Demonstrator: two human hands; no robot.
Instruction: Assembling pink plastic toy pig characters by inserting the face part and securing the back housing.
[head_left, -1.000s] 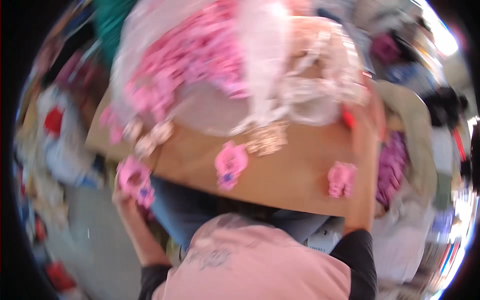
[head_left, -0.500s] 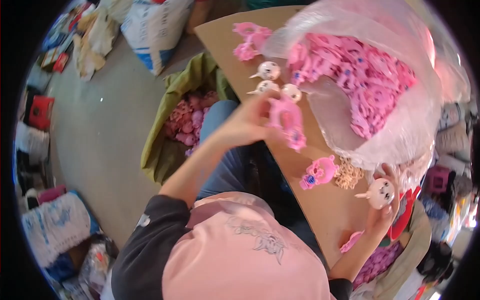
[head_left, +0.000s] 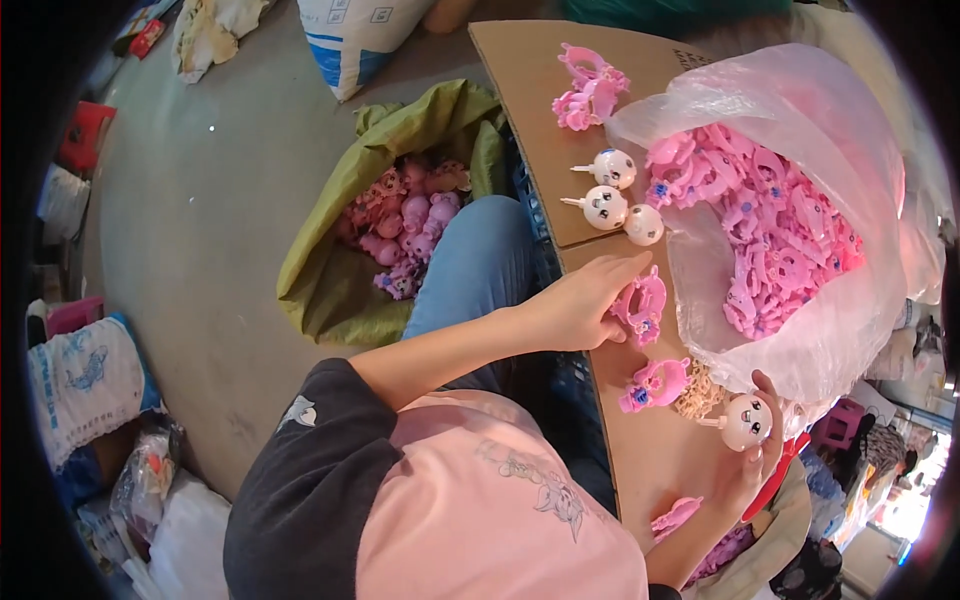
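Observation:
My left hand (head_left: 585, 302) has its thumb and fingers about the left edge of a pink plastic piece (head_left: 648, 308) with an open middle, low over the cardboard (head_left: 630, 455). In my right hand (head_left: 748, 470) is a white ball-shaped head (head_left: 746, 423) with a printed face and a thin stem pointing left. A second pink piece (head_left: 656, 386) lies between the hands, beside a small heap of beige parts (head_left: 700, 392). Beyond my left hand, three similar white heads, one the middle head (head_left: 605, 207), sit together. More pink pieces (head_left: 590, 88) lie farther off.
A clear plastic bag (head_left: 700, 290) heaped with pink pieces (head_left: 775, 240) lies open on the right. Left of my knee stands an olive sack (head_left: 320, 260) holding pink figures (head_left: 415, 215). A pink curved piece (head_left: 677, 517) lies near my right forearm. White sacks, one the printed sack (head_left: 90, 380), stand on the floor.
My left hand has brought the pink piece from beside the white heads down toward the other pink piece. The right hand still holds its white head. The whole view has shifted.

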